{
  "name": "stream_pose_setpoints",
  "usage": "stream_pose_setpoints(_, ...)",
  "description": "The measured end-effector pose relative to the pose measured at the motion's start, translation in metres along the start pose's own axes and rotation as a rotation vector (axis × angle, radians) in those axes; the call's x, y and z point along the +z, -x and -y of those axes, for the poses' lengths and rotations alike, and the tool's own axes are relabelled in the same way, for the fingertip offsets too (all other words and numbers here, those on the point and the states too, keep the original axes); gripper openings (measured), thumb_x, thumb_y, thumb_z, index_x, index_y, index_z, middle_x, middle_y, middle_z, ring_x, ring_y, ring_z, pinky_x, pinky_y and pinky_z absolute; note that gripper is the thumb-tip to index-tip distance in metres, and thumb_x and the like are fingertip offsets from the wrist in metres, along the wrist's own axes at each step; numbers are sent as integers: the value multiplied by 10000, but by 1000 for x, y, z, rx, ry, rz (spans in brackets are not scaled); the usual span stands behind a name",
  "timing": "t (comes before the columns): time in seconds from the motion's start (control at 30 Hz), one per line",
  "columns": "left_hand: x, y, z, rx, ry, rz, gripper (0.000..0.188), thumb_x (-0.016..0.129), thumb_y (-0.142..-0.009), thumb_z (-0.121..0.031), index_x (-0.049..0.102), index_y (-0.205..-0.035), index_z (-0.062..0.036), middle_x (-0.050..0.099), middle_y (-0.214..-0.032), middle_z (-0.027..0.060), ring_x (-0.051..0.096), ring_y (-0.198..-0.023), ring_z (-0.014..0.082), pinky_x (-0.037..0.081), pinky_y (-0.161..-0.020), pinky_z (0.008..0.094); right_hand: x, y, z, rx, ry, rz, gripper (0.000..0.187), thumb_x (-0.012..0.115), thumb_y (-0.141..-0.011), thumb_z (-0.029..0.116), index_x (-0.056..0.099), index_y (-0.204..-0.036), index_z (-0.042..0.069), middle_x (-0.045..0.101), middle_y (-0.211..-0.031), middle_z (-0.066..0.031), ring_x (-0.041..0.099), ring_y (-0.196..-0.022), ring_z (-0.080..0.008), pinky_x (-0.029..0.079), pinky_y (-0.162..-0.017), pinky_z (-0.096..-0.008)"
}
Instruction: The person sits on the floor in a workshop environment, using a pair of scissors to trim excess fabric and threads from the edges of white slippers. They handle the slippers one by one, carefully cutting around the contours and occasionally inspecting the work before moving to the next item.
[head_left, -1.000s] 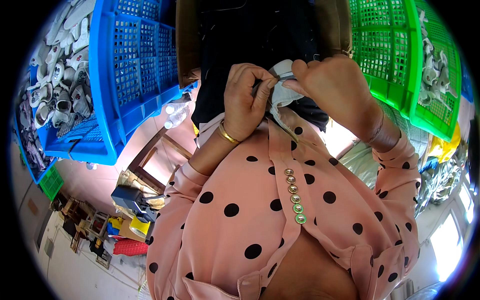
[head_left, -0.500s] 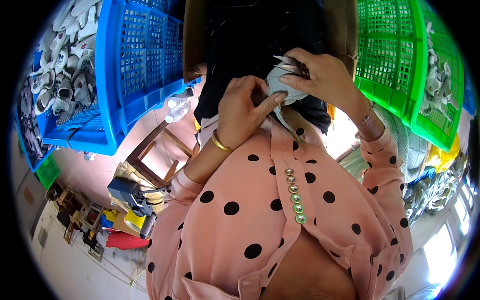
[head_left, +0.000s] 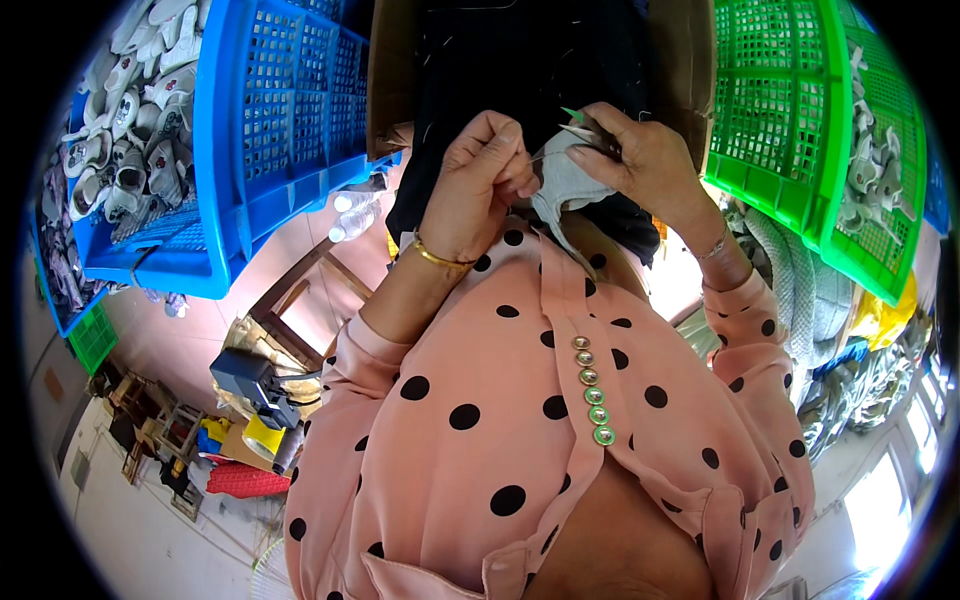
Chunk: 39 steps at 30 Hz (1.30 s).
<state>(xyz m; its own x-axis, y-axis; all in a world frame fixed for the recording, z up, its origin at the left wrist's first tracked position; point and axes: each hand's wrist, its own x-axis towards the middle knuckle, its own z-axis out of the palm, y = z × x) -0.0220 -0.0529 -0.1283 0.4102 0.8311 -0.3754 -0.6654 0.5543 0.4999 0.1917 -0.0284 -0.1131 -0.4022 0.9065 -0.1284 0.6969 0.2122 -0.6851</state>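
Observation:
My right hand grips a pale grey-white shoe upper over my dark-clad lap. Between its thumb and fingers are the folded edges, and a small green tip shows at the top. One narrow end of the upper hangs toward my blouse. To its left, my left hand is closed in a pinch, apart from the upper. A thin thread stretches from those fingers to the upper. Whether a needle is in the pinch is too small to see.
A blue basket at the left holds many pale shoe uppers. At the right stands a green basket with more pale pieces. Cardboard borders my lap. Clear bottles and a wooden stool are at the left.
My left hand has drawn away from the upper and turned, and the thread now shows between them. The right hand keeps its hold on the upper.

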Motion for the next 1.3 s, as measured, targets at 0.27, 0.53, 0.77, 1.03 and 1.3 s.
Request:
stream_pose_setpoints(0.27,2,10,-3,256,-730,-171,201,670,-903,-120,590,-1079,-65,499,-833,-16,491,-752,88,466,-708,244,2,5,-4,-6,-114,-5,385,675,-870,403,569,-1047,78,610,-672,-99,631,-591,-278,488,-544,-325)
stream_pose_setpoints(0.53,-13,3,9,415,-1211,-82,176,730,-827,-78,667,-991,-66,596,-978,44,559,-832,127,468,-744,230,3,6,-7,-30,-144,-18,397,674,-876,396,562,-1057,61,607,-686,-114,630,-594,-287,489,-547,-330)
stream_pose_setpoints(0.77,-22,0,7,246,-1085,8,74,615,-930,-78,597,-972,-19,604,-998,35,560,-816,102,464,-745,215,2,6,-7,-34,-156,-14,409,677,-872,404,562,-1062,61,619,-699,-120,644,-618,-294,502,-562,-338)
stream_pose_setpoints(1.03,0,0,9,292,-991,-67,34,537,-972,-55,506,-971,-39,600,-861,21,523,-755,54,445,-690,185,2,8,-3,-16,-105,-26,381,681,-864,380,563,-1063,78,633,-706,-117,647,-631,-304,505,-564,-343)
stream_pose_setpoints(1.3,-14,8,-18,94,-1069,99,116,633,-915,-75,573,-1007,-37,616,-766,33,563,-682,90,467,-622,227,1,11,-1,-37,-53,-19,381,688,-857,371,568,-1077,83,646,-721,-112,653,-646,-297,510,-581,-340)
